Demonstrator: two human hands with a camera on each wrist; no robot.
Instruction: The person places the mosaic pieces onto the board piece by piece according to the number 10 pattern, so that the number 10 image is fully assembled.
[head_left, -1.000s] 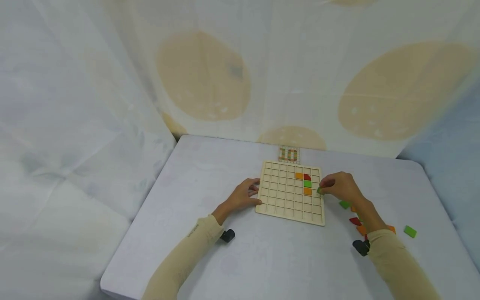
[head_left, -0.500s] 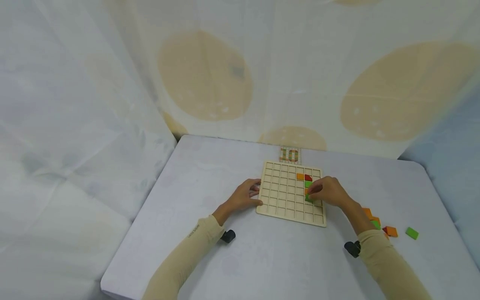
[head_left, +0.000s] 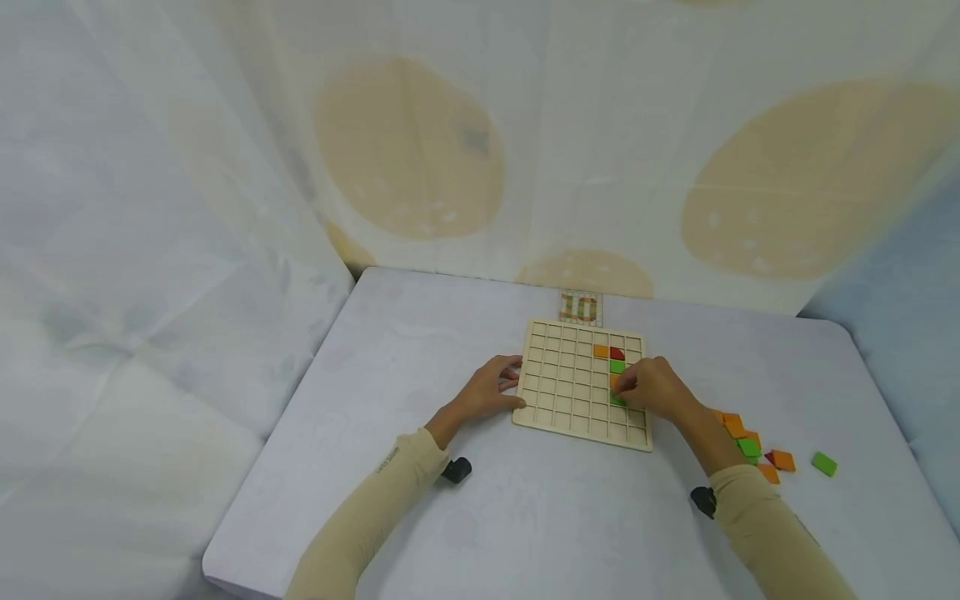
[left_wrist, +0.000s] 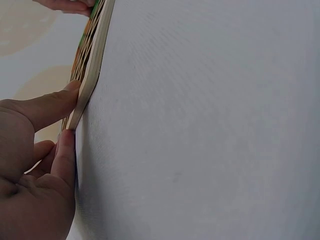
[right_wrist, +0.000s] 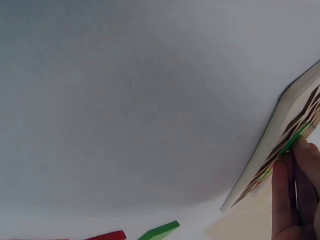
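Now, right of frame centre, our right grip point(head_left: 654, 388) pinches a green tile point(right_wrist: 294, 140); we should seat it flat, our left grip point(head_left: 482, 392) pinching the wooden grid board point(head_left: 564, 392).

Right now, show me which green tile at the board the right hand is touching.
The lower green tile, pinched by the right hand; the upper green tile sits untouched below the red tile.
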